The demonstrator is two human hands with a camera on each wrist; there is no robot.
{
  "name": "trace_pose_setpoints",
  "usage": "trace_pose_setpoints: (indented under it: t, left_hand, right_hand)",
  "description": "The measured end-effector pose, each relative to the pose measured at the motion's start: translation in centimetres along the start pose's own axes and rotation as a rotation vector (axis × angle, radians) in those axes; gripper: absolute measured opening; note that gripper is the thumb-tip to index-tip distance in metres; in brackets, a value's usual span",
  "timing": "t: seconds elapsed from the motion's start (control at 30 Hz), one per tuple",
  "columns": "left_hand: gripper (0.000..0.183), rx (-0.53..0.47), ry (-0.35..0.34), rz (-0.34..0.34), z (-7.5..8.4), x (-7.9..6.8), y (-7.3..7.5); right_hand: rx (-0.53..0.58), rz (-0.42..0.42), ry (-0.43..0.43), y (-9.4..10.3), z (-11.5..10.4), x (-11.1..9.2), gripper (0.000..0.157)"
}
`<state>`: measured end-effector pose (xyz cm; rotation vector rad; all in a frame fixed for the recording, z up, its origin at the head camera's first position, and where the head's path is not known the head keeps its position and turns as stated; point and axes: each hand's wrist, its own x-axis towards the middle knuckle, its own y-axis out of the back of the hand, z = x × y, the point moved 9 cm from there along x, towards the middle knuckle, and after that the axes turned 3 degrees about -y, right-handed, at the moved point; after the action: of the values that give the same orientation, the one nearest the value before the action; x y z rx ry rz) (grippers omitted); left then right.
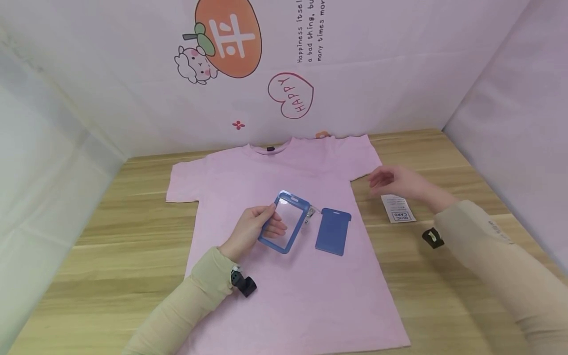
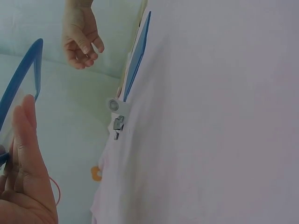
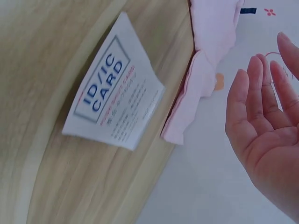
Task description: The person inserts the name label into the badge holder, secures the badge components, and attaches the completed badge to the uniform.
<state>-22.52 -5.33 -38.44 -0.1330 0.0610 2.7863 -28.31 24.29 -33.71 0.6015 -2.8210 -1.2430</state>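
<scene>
My left hand (image 1: pixel 254 228) holds a blue-framed clear badge holder (image 1: pixel 299 236) by its left edge, thumb in front and fingers showing through the clear window. Beside it on the pink T-shirt (image 1: pixel 275 305) lies a flat blue badge back piece (image 1: pixel 333 231), with a small metal clip (image 1: pixel 309 215) between the two. My right hand (image 1: pixel 395 183) hovers over the table at the right, fingers loosely bent with nothing in them. Just below that hand lies a white printed ID/IC card insert (image 1: pixel 398 209), seen larger in the right wrist view, where the hand (image 3: pixel 266 121) is apart from it.
The T-shirt is spread flat on a wooden table (image 1: pixel 106 246), collar toward the back. A white printed curtain (image 1: pixel 372 64) hangs behind the table, with pale curtains at both sides. Dark camera mounts (image 1: pixel 244 283) sit at the wrists.
</scene>
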Motion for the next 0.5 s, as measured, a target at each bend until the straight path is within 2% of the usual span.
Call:
trace_pose_setpoints:
  t: [0.5]
  left_hand:
    - [0.043,0.0,0.002,0.0,0.4,-0.2,-0.2]
  right_hand:
    - [-0.08,0.037,-0.04,1.9,3.1,-0.4,0.04]
